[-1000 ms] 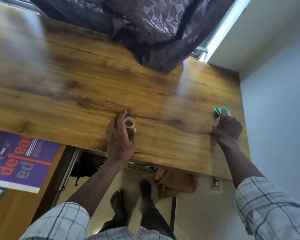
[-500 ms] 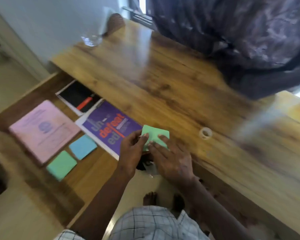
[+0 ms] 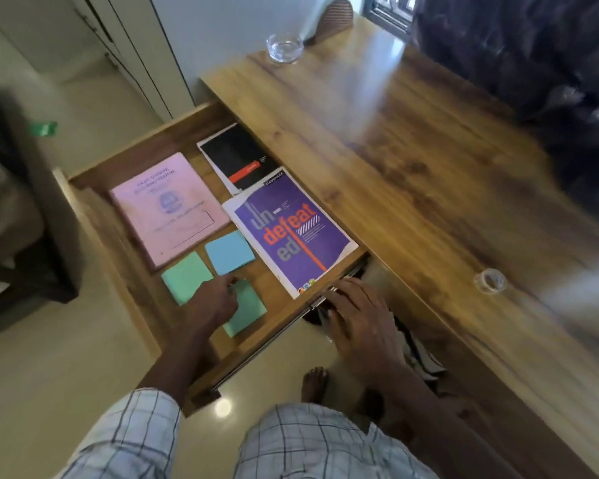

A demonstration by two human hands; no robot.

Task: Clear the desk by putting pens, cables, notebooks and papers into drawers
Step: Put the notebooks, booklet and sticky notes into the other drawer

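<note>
From the head camera, the one view I have, the green note pad has gone from being held by both hands over the drawer's edge half a second ago to lying flat in the open drawer. It sits near the front, just beside a blue pad and another green pad.

My left hand is on its upper edge. The back of the hand hides the fingertips, so I cannot tell whether they pinch the pad or only press it down. My right hand has let go and rests with spread, straight fingers on the drawer's right rail.

A pink booklet, a black notebook and the purple notebook already lie inside.

I judge the papers done. On the desk a clear tape roll and a glass bowl remain.
</note>
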